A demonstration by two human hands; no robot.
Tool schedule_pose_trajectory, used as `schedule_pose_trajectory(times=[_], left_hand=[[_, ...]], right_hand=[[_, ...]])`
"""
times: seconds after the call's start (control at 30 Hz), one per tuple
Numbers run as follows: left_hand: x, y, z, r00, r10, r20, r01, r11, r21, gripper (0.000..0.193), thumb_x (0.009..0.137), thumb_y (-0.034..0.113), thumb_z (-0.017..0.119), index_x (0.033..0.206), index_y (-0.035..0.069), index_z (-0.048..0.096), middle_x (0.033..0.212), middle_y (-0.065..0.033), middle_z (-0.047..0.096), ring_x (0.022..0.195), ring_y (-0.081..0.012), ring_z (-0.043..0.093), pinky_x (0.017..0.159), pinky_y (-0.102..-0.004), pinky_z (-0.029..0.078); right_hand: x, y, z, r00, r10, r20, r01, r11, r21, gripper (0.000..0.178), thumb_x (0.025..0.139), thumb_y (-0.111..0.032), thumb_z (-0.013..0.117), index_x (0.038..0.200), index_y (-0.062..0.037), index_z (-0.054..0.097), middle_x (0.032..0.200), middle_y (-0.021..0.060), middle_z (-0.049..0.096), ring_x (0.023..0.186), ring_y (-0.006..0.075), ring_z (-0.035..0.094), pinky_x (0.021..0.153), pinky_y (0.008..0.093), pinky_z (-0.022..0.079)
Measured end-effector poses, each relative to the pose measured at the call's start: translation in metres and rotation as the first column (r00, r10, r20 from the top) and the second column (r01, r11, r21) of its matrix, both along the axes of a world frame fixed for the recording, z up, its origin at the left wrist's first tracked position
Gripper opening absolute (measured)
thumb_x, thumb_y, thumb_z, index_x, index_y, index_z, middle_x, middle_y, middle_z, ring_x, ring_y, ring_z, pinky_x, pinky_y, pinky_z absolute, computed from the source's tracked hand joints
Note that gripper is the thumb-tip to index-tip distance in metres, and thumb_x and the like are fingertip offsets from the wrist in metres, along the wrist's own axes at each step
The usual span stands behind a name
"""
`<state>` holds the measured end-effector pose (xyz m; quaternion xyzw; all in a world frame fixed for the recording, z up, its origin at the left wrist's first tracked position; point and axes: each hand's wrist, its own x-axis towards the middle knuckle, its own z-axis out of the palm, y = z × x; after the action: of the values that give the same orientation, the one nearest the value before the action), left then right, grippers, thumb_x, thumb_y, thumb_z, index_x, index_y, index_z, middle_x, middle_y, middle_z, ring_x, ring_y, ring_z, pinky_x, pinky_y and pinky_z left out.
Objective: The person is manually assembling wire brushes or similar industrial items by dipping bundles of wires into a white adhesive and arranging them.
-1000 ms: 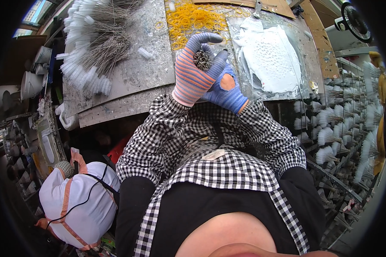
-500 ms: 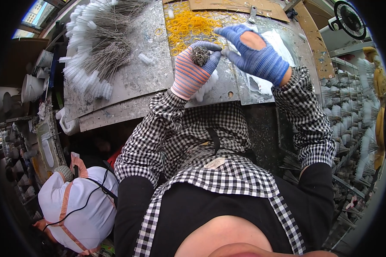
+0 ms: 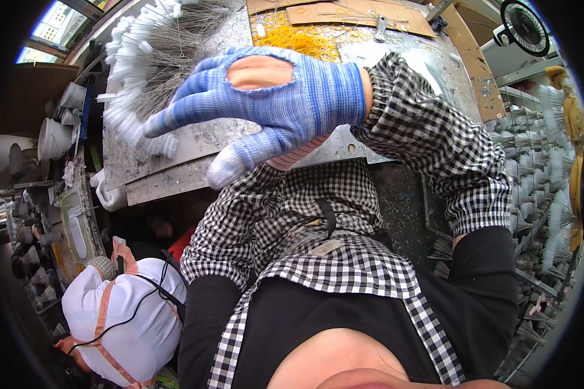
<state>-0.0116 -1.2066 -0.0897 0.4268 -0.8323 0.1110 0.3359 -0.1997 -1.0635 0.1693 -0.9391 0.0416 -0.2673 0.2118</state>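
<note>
My right hand (image 3: 272,104), in a blue knit glove with a hole on its back, is raised close to the camera. Its fingers are spread and point left, and nothing shows in it. It covers nearly all of my left hand (image 3: 297,155); only a sliver of that pink striped glove shows under the blue palm, so its grip is hidden. Both hands are above a scratched metal worktable (image 3: 194,146). A heap of thin wire brushes with white handles (image 3: 146,61) lies at the table's back left. A pile of yellow rubber bands (image 3: 298,40) lies behind my hands.
Cardboard sheets (image 3: 363,13) lie at the table's far edge, and a small black fan (image 3: 525,27) stands at the top right. Racks of white-handled brushes (image 3: 532,168) line the right side. A white bag with orange straps (image 3: 120,318) sits at the lower left, beside cluttered shelves (image 3: 45,136).
My right hand has swung up and to the left, toward the camera, and now hides my left hand and the small wire bundle it was holding.
</note>
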Motion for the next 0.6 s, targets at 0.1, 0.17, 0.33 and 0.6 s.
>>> schedule_pose_trajectory(times=[0.1,0.17,0.33,0.6], left_hand=[[-0.056,0.082,0.006,0.998,-0.066,0.001,0.066,0.997,0.044,0.038,0.105,0.029,0.046,0.135,0.006,0.049,0.128,-0.0119,0.056,0.113,-0.0162,0.06,0.091,-0.0309,0.052],[-0.111,0.13,0.006,0.993,-0.115,-0.008,0.115,0.99,0.081,0.04,0.105,0.029,0.046,0.138,0.007,0.046,0.132,-0.0117,0.053,0.116,-0.0158,0.058,0.093,-0.0318,0.051],[-0.056,0.09,0.013,0.99,-0.144,-0.007,0.144,0.979,0.143,0.047,0.105,0.03,0.047,0.145,0.009,0.038,0.143,-0.0109,0.046,0.125,-0.015,0.053,0.098,-0.0341,0.05],[-0.11,0.167,0.182,0.439,-0.119,-0.89,0.765,0.57,0.301,0.017,0.088,0.008,0.072,0.103,0.004,0.067,0.094,-0.006,0.07,0.089,-0.0109,0.066,0.079,-0.0274,0.053]], right_hand=[[-0.01,-0.02,-0.05,0.903,-0.218,-0.37,0.235,0.972,0.0,0.077,0.087,-0.064,0.062,0.146,-0.0159,0.049,0.124,0.0188,0.062,0.116,0.0358,0.059,0.099,0.0467,0.048],[-0.009,-0.014,-0.056,0.982,-0.178,-0.06,0.172,0.981,-0.09,0.078,0.086,-0.064,0.064,0.145,-0.0164,0.05,0.123,0.0185,0.063,0.115,0.0354,0.059,0.098,0.0465,0.049],[-0.015,-0.005,-0.049,0.962,-0.182,-0.204,0.213,0.967,0.139,0.079,0.083,-0.06,0.071,0.14,-0.0084,0.054,0.122,0.0194,0.063,0.116,0.037,0.059,0.097,0.0448,0.048],[-0.087,-0.002,-0.071,0.957,-0.218,0.189,0.011,0.683,0.731,0.091,0.068,-0.033,0.092,0.142,-0.005,0.049,0.137,0.0143,0.056,0.13,0.0282,0.051,0.112,0.0408,0.041]])
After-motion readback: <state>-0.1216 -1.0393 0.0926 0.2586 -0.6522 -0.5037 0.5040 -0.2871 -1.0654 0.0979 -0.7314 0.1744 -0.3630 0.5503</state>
